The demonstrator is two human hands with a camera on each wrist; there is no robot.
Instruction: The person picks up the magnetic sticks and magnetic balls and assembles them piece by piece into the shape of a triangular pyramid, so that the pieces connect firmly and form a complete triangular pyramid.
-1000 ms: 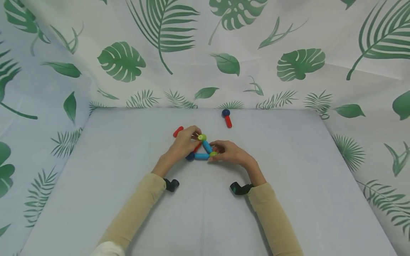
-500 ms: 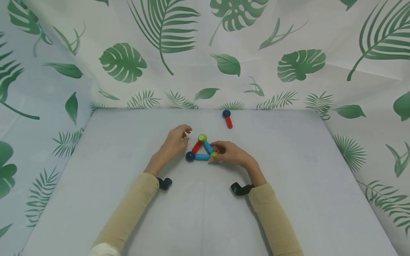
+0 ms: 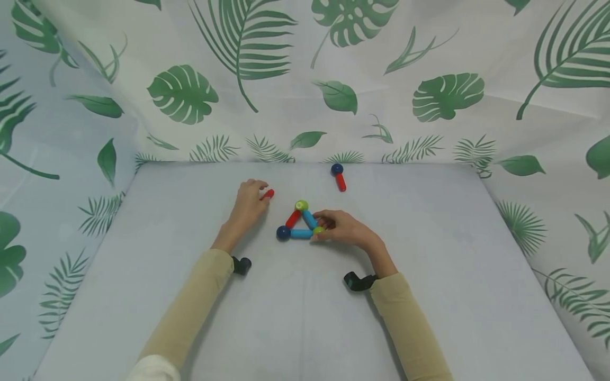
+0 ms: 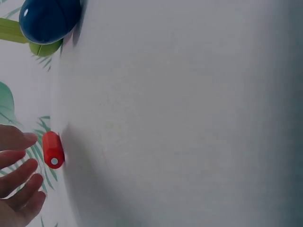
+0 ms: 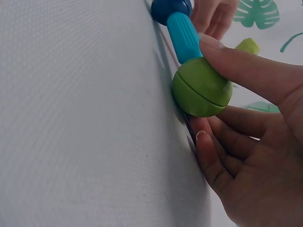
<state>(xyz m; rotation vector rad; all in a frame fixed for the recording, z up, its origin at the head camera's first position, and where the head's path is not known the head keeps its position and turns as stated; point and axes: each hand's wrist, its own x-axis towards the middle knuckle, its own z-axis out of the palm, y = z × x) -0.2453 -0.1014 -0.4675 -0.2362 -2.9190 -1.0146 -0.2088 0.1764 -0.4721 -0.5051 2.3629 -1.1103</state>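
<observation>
A triangle of toy building balls and rods lies on the table: a dark blue ball (image 3: 283, 233), two light green balls, two blue rods and one red rod (image 3: 293, 219). My right hand (image 3: 344, 227) holds the near green ball (image 5: 202, 87) between thumb and fingers. On the far green ball (image 3: 302, 205), a yellow-green piece (image 5: 248, 46) sticks out in the right wrist view. My left hand (image 3: 247, 205) is at a loose red rod (image 3: 268, 194), its fingers bent loosely around it. In the left wrist view, a small gap shows between the fingers and this rod (image 4: 53, 150).
Farther back on the white table (image 3: 295, 317) lies a second dark blue ball (image 3: 337, 169) with a red rod (image 3: 340, 182) joined to it. A leaf-patterned sheet (image 3: 267, 121) rises behind the table and along its sides.
My left hand has let go of the triangle's far corner and moved left to the loose red rod. The right hand has stayed on the near green ball.
</observation>
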